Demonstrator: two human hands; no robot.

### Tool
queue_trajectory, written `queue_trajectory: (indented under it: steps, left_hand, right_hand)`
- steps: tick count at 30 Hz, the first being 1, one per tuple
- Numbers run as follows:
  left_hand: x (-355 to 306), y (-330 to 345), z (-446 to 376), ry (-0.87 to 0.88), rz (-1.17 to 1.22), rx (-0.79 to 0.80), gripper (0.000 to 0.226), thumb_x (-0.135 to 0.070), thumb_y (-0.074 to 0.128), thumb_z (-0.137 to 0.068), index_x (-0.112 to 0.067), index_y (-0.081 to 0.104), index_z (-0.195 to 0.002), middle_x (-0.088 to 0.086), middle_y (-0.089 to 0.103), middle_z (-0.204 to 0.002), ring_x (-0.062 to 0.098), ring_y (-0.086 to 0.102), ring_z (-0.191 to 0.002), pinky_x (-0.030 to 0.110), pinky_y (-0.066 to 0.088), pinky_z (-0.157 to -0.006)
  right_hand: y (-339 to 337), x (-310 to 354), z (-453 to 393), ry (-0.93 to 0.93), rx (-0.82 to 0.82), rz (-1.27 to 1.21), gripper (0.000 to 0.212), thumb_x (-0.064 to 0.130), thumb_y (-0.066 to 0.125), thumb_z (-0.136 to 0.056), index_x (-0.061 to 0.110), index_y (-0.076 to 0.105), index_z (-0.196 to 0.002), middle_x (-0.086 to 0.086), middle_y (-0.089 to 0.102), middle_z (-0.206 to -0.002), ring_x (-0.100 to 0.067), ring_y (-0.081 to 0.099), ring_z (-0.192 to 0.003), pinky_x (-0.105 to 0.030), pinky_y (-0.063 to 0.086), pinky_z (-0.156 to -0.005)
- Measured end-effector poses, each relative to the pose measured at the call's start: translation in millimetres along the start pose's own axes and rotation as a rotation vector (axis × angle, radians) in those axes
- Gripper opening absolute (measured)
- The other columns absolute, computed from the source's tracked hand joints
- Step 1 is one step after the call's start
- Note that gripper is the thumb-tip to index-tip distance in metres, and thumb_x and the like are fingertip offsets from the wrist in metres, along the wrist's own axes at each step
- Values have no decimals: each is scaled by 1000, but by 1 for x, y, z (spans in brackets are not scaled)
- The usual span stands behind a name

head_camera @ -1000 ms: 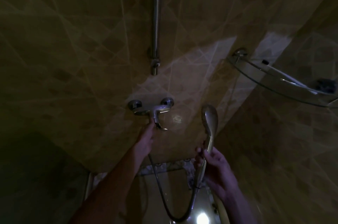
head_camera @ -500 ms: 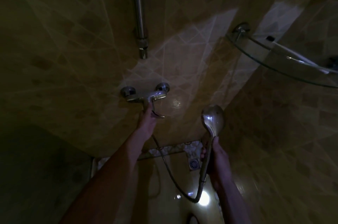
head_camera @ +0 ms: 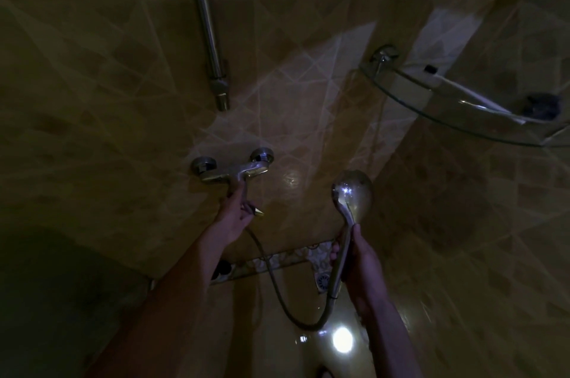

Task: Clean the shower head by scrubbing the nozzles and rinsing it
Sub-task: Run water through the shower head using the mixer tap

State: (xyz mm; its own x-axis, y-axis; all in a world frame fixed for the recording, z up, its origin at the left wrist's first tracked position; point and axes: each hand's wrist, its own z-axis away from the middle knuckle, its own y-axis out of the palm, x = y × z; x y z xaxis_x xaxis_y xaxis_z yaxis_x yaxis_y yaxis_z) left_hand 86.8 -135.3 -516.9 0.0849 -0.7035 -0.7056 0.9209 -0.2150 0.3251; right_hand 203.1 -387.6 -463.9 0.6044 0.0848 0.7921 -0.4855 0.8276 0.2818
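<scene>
In dim light, my right hand grips the handle of the chrome shower head, held upright with its rounded back toward me; the nozzles are hidden. Its hose loops down below and back up to the wall mixer tap. My left hand reaches up and holds the tap's lever, fingers round it. No water is visible.
A chrome riser rail runs up the tiled wall above the tap. A glass corner shelf with a dark item juts out at upper right. A floor drain sits in the corner below; the floor is glossy.
The shower head has turned from edge-on to its rounded back facing me. My left hand stays on the tap lever. The view has tilted slightly.
</scene>
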Motion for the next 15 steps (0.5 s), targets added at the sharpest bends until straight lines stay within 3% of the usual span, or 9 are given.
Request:
queue_trajectory:
  steps: [4, 8, 11, 14, 15]
  left_hand:
    - [-5, 7, 7, -17, -29, -42, 57, -57, 62, -80, -9, 55, -111, 5, 60, -56, 13, 46, -59, 23, 42, -57]
    - [-8, 19, 14, 42, -45, -88, 67, -47, 54, -90, 4, 41, -133, 6, 48, -67, 7, 56, -41, 20, 51, -46]
    - [-11, 20, 13, 16, -54, -109, 68, -50, 57, -87, -3, 37, -133, 13, 56, -78, 16, 57, -57, 25, 53, -47]
    - [-12, 20, 16, 7, -97, -115, 64, -47, 53, -90, -5, 36, -135, 28, 60, -116, 21, 58, -69, 28, 52, -52]
    - [-13, 21, 18, 12, -96, -104, 62, -44, 52, -92, -3, 37, -135, 29, 61, -111, 20, 56, -67, 28, 53, -49]
  right_hand:
    - [6, 7, -3, 26, 3, -78, 43, 56, 59, -85, 14, 64, -93, -3, 53, -63, -15, 50, -55, -30, 40, -61]
    - [8, 9, -5, 39, -10, -69, 42, 54, 60, -85, 13, 63, -94, -2, 53, -62, -15, 49, -55, -29, 41, -59]
    - [11, 11, -6, 25, -5, -50, 42, 54, 56, -88, 13, 63, -92, -2, 53, -62, -16, 49, -55, -30, 40, -57]
    - [13, 12, -7, 21, -4, -68, 43, 55, 56, -87, 13, 62, -92, -3, 52, -62, -15, 49, -53, -29, 41, -54]
    - [13, 13, -8, 18, -8, -73, 44, 56, 57, -86, 14, 63, -93, -2, 52, -61, -15, 49, -53, -29, 42, -54]
